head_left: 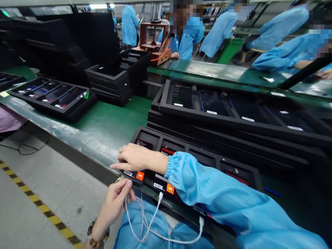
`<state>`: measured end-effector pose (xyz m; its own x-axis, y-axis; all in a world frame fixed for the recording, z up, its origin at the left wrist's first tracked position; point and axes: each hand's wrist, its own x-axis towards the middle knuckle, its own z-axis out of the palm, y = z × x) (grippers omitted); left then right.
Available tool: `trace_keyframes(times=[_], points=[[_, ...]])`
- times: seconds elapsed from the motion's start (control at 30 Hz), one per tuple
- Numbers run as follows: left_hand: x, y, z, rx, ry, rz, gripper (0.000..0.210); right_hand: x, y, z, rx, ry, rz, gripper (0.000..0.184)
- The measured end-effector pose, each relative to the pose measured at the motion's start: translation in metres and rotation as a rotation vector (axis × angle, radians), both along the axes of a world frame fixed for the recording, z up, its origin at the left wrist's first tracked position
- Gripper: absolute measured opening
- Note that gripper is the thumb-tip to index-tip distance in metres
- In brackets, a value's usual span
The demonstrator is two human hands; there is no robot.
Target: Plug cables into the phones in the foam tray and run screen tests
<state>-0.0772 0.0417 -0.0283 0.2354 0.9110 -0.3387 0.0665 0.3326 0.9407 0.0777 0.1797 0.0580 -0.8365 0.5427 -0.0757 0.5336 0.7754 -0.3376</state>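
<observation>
My left hand (pixel 114 200), a beaded bracelet on its wrist, pinches the end of a white charging cable (pixel 129 221) by the near edge of a black tray (pixel 158 140). The plug itself is mostly hidden by my fingers. Over the tray's leftmost phone (pixel 128 173) lies my right hand (pixel 136 157) in a blue sleeve, thumb apart and fingers stretched across it, covering much of the screen. That phone bears a white label and an orange sticker. Beside it sits a second phone (pixel 158 186), a white plug at its near edge. Another plug (pixel 201 221) is farther right, partly under my sleeve.
Stacked black trays with phones (pixel 212 112) rise behind the tray. Another phone tray (pixel 52 93) is at left on the green bench (pixel 103 121), near tall black tray stacks (pixel 77 38). Several people in blue coats (pixel 129 26) are beyond. A wooden fixture (pixel 154 45) stands at the back.
</observation>
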Motion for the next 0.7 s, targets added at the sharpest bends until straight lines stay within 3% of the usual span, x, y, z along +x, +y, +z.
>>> trace_keyframes(times=[0.1, 0.17, 0.23, 0.4, 0.7], points=[[-0.001, 0.001, 0.008, -0.022, -0.006, -0.033, 0.073, 0.025, 0.009, -0.004, 0.114, 0.092, -0.225, 0.056], [-0.001, 0.003, 0.016, -0.027, -0.005, -0.055, 0.073, 0.046, 0.015, -0.011, 0.101, 0.039, -0.429, 0.053], [-0.002, 0.005, 0.022, -0.040, -0.005, -0.069, 0.070, 0.064, 0.019, -0.019, 0.036, -0.024, -0.535, 0.053], [-0.003, 0.002, 0.023, -0.096, -0.023, -0.084, 0.069, 0.080, 0.019, -0.033, -0.065, -0.011, -0.567, 0.053], [-0.003, 0.000, 0.019, -0.094, -0.046, -0.072, 0.066, 0.077, 0.022, -0.023, -0.144, -0.046, -0.585, 0.056]])
